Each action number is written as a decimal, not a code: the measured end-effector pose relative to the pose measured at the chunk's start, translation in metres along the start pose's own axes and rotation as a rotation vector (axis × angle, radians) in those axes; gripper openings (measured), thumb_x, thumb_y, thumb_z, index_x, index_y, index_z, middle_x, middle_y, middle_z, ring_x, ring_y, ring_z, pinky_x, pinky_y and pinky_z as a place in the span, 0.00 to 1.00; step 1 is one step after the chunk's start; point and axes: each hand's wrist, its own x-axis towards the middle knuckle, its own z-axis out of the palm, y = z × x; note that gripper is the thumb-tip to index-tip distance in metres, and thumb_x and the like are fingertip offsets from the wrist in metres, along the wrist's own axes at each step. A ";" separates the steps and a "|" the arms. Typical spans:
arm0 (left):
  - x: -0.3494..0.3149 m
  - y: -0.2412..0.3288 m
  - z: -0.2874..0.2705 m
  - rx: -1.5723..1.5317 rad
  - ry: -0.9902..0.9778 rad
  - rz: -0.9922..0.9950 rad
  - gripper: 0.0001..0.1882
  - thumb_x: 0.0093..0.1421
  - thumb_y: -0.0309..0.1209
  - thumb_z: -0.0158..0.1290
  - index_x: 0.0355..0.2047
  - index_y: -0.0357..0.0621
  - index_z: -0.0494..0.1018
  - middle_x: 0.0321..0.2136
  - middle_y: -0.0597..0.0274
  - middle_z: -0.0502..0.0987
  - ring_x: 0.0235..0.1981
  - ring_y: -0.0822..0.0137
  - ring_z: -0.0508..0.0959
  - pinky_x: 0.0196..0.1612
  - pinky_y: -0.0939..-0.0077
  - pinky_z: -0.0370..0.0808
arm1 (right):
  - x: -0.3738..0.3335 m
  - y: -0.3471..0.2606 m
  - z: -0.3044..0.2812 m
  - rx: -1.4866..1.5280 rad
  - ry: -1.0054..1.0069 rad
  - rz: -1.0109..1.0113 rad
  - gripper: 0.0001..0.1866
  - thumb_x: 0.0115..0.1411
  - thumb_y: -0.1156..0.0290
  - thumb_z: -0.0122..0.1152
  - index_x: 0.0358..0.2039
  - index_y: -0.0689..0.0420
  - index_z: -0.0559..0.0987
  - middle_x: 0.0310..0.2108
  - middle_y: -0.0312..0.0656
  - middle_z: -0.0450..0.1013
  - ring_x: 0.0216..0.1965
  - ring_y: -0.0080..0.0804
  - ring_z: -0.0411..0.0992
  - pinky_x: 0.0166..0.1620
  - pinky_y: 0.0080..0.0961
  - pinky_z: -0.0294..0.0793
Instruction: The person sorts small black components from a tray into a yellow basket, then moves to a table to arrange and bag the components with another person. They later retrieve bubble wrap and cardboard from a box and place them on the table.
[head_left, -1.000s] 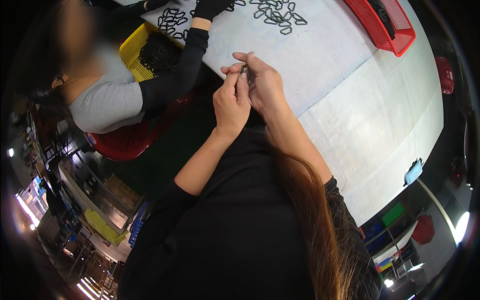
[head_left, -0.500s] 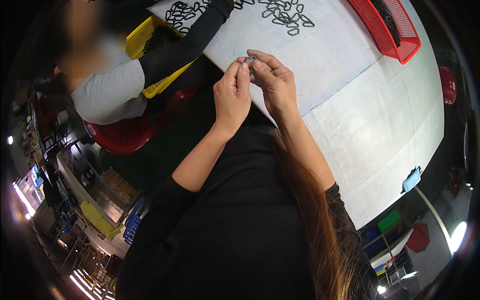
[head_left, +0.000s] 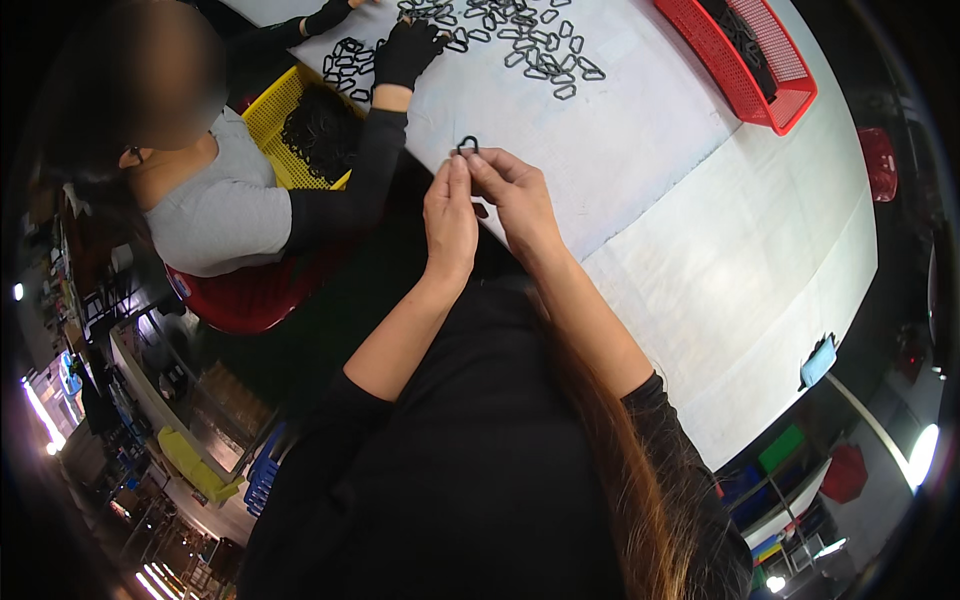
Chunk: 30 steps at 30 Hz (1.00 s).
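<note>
Between my fingertips is a small dark loop-shaped piece point(head_left: 472, 139), held upright just over the near left edge of the white table point(head_left: 740, 260). My left hand point(head_left: 450, 222) pinches it from the left with thumb and fingers. From the other side my right hand point(head_left: 520, 200) grips it the same way, and the two hands nearly touch. Many similar black elongated loops point(head_left: 545, 72) lie scattered on the table beyond my hands.
At my left sits a person in a grey top, whose black-gloved hand point(head_left: 406, 55) reaches among the loops. A yellow basket point(head_left: 268, 112) of dark pieces stands beside them. A red basket point(head_left: 796, 106) with dark pieces is at the far right, and a light-blue object point(head_left: 819, 360) is at the right table edge.
Both my hands have shifted a little left and down, and the held piece now shows above my fingertips. The other person's gloved hand has come into view over the loops.
</note>
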 end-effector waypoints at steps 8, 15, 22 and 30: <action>0.021 0.008 0.004 -0.029 -0.203 0.179 0.14 0.64 0.35 0.41 0.40 0.37 0.68 0.32 0.62 0.75 0.27 0.78 0.70 0.30 0.86 0.68 | 0.012 -0.014 -0.013 -0.282 -0.073 -0.088 0.11 0.60 0.70 0.48 0.30 0.65 0.75 0.17 0.36 0.70 0.16 0.18 0.65 0.20 0.16 0.65; 0.027 0.022 0.009 0.010 -0.209 0.028 0.18 0.65 0.37 0.37 0.32 0.35 0.71 0.25 0.63 0.75 0.14 0.82 0.64 0.12 0.89 0.59 | 0.015 -0.018 -0.015 -0.247 -0.152 0.020 0.12 0.60 0.70 0.48 0.37 0.67 0.75 0.25 0.37 0.71 0.24 0.22 0.68 0.26 0.18 0.69; 0.049 0.009 0.034 -0.046 -0.059 -0.211 0.23 0.64 0.42 0.37 0.25 0.34 0.71 0.23 0.57 0.75 0.21 0.72 0.74 0.21 0.81 0.72 | 0.034 0.001 -0.026 -0.209 0.043 0.026 0.13 0.59 0.71 0.49 0.40 0.67 0.75 0.28 0.41 0.73 0.27 0.25 0.71 0.28 0.21 0.71; 0.104 -0.075 0.013 0.189 -0.035 -0.260 0.37 0.62 0.55 0.22 0.43 0.36 0.70 0.37 0.54 0.75 0.35 0.64 0.75 0.34 0.75 0.72 | 0.091 0.014 -0.071 -0.388 0.137 0.318 0.12 0.57 0.65 0.53 0.31 0.62 0.76 0.25 0.42 0.75 0.25 0.26 0.75 0.24 0.18 0.71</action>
